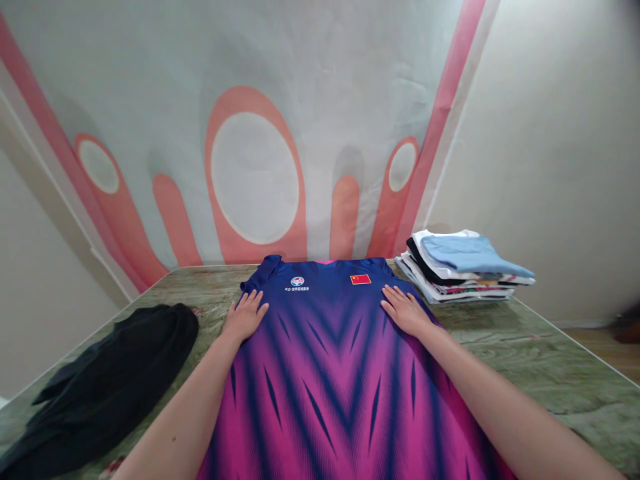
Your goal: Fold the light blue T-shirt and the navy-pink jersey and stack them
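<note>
A purple and navy sports shirt (325,347) lies spread front side up on the table, its collar end at the far edge. On its chest are a round logo with lettering and a small red flag patch (361,279). My left hand (246,315) rests flat on the shirt's left side near the shoulder, fingers apart. Opposite it, my right hand (406,310) lies flat on the right side below the other shoulder, fingers stretched out. Neither hand grips the fabric. The shirt's lower end runs out of view at the bottom.
A crumpled black garment (120,380) lies on the left of the wood-patterned table (540,363). At the back right stands a stack of folded clothes (465,267), light blue on top. Behind the table hangs a backdrop (325,120) with coral shapes.
</note>
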A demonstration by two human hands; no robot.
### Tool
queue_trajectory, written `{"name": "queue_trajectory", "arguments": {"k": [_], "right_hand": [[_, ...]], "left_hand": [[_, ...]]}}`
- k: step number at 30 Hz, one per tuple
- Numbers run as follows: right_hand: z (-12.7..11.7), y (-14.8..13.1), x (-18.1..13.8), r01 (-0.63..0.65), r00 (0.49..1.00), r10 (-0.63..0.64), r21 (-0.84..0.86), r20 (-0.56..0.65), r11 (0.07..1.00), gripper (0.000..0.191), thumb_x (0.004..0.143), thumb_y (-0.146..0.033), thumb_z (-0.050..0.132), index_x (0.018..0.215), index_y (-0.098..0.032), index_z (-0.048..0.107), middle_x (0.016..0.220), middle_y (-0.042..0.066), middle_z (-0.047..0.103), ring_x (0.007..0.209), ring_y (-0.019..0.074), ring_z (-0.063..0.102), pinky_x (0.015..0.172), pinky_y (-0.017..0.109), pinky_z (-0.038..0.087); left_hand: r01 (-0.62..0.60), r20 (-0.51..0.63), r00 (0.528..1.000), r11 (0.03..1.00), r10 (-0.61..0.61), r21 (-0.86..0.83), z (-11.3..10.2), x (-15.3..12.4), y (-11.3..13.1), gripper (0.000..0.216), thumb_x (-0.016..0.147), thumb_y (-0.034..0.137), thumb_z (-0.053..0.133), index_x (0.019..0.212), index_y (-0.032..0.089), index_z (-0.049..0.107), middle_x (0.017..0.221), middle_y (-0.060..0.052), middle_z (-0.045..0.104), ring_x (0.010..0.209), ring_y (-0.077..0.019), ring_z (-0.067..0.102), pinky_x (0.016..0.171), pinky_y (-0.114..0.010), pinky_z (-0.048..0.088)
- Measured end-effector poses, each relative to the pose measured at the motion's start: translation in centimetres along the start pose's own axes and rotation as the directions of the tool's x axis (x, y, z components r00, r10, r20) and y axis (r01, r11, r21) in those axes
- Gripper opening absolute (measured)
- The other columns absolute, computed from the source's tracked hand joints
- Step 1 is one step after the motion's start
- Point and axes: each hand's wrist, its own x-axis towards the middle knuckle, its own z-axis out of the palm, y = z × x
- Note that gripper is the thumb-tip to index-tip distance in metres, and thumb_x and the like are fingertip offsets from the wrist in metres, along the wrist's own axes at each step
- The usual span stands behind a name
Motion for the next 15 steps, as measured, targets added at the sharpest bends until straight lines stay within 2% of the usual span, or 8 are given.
{"name": "queue_trajectory", "arguments": {"k": [2, 5, 8, 10, 13, 15], "right_hand": [[0.0, 1.3, -0.6, 0.016, 1.000, -0.016, 0.000, -0.014, 1.000, 0.055, 0.098, -0.049, 0.025, 0.146, -0.022, 0.035, 0.154, 0.005, 0.029, 0.142, 0.0243, 0.024, 0.112, 0.049, 0.024], [0.0, 2.3, -1.2, 0.021, 0.999, -0.021, 0.011, -0.038, 1.000, 0.053, 0.098, -0.045, 0.027, 0.144, -0.021, 0.040, 0.152, 0.006, 0.033, 0.140, 0.0242, 0.029, 0.111, 0.048, 0.027], [-0.3, 1.9, -1.6, -0.006, 0.998, 0.007, 0.013, -0.066, 1.000, 0.050, 0.098, -0.037, 0.028, 0.138, -0.014, 0.047, 0.147, 0.012, 0.040, 0.136, 0.0251, 0.037, 0.109, 0.046, 0.031], [-0.5, 0.5, -1.9, 0.031, 0.996, -0.028, 0.032, -0.084, 0.999, 0.050, 0.098, -0.036, 0.028, 0.138, -0.014, 0.048, 0.146, 0.014, 0.042, 0.136, 0.0255, 0.037, 0.108, 0.046, 0.033], [-0.7, -2.1, -2.7, 0.179, 0.983, -0.174, 0.085, -0.057, 0.980, 0.051, 0.098, -0.045, 0.027, 0.143, -0.025, 0.040, 0.150, 0.006, 0.038, 0.140, 0.0240, 0.030, 0.110, 0.049, 0.029], [-0.7, -3.0, -3.1, 0.225, 0.974, -0.225, 0.103, -0.014, 0.969, 0.052, 0.098, -0.051, 0.026, 0.145, -0.031, 0.035, 0.152, 0.002, 0.034, 0.141, 0.0234, 0.027, 0.112, 0.051, 0.025]], "left_hand": [[0.003, -0.001, 1.000, 1.000, -0.003, 0.010, 0.1, -0.5, -0.9, 0.059, 0.097, 0.047, 0.027, 0.148, 0.018, 0.031, 0.155, -0.011, 0.025, 0.143, -0.0294, 0.021, 0.111, -0.050, 0.022], [0.027, -0.025, 0.999, 0.999, -0.026, 0.038, -0.2, -1.3, -0.9, 0.057, 0.097, 0.043, 0.027, 0.146, 0.014, 0.036, 0.153, -0.014, 0.028, 0.141, -0.0308, 0.025, 0.110, -0.053, 0.023], [0.019, -0.136, 0.991, 0.997, -0.009, 0.071, -1.0, -1.9, 0.7, 0.053, 0.096, 0.033, 0.029, 0.142, 0.009, 0.041, 0.151, -0.017, 0.031, 0.141, -0.0317, 0.026, 0.112, -0.053, 0.020], [-0.053, -0.168, 0.984, 0.998, 0.058, 0.035, -1.4, -2.3, 2.3, 0.053, 0.097, 0.034, 0.028, 0.143, 0.009, 0.040, 0.152, -0.016, 0.031, 0.141, -0.0306, 0.025, 0.112, -0.050, 0.022], [-0.207, -0.076, 0.976, 0.976, 0.202, -0.065, -1.2, -3.1, 4.6, 0.057, 0.098, 0.047, 0.025, 0.146, 0.018, 0.035, 0.153, -0.010, 0.030, 0.142, -0.0288, 0.024, 0.110, -0.049, 0.027], [-0.261, -0.018, 0.965, 0.961, 0.260, -0.089, -0.6, -3.6, 5.2, 0.058, 0.097, 0.053, 0.024, 0.147, 0.024, 0.033, 0.155, -0.007, 0.028, 0.143, -0.0280, 0.022, 0.110, -0.053, 0.024]]}}
